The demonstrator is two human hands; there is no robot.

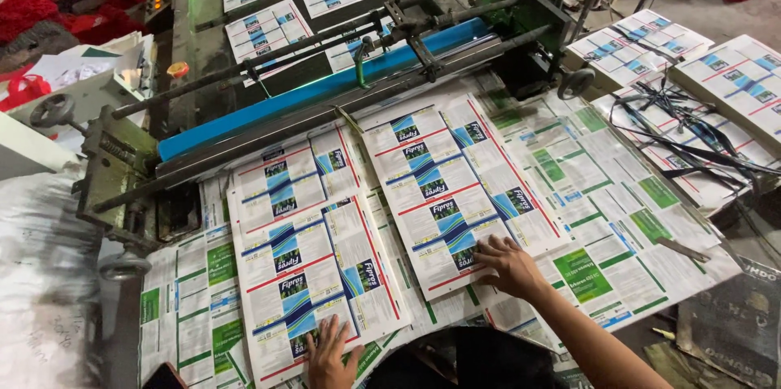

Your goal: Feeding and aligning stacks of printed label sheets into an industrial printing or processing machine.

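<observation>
Hands lie flat and released on glossy printed sheets: the left hand (329, 352) presses the near edge of the left sheet (313, 275), the right hand (506, 265) rests palm down on the near right corner of the right sheet (455, 185). Both sheets are thin, rectangular, red-lined with blue panels, their far edges reaching toward the blue roller (325, 89). Green-printed sheets (602, 194) paper the table to the right, open room there. Black straps (691, 124) tangle far right beside stacked sheets (732, 80).
</observation>
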